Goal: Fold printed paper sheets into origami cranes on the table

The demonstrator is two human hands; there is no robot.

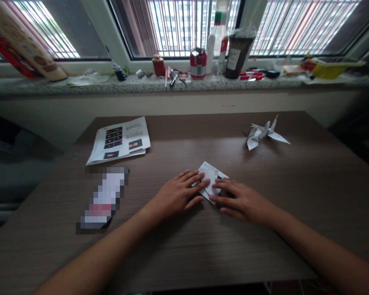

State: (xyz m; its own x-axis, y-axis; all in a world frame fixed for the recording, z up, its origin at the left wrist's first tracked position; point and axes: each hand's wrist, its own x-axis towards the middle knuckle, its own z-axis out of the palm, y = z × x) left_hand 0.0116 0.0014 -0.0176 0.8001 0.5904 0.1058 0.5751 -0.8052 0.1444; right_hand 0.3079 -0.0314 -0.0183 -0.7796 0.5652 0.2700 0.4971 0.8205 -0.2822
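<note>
A small folded sheet of printed paper [209, 170] lies flat on the brown table [184, 254], its corners turned diagonally. My left hand [180, 192] rests on its left side, fingers stretched out over the paper. From the right, my right hand [242, 198] touches the paper with its fingertips, the fingers apart and slightly bent. Both hands cover parts of the folds. Farther back on the right sits a folded paper crane [263, 133] with its wings spread.
Printed sheets [119, 139] lie at the back left, with a blurred-out phone [103, 200] in front of them. On the stone windowsill [92, 87] stand a red can [198, 63], a dark bottle-like container [237, 55], red-handled scissors [252, 76] and a yellow tray [329, 69].
</note>
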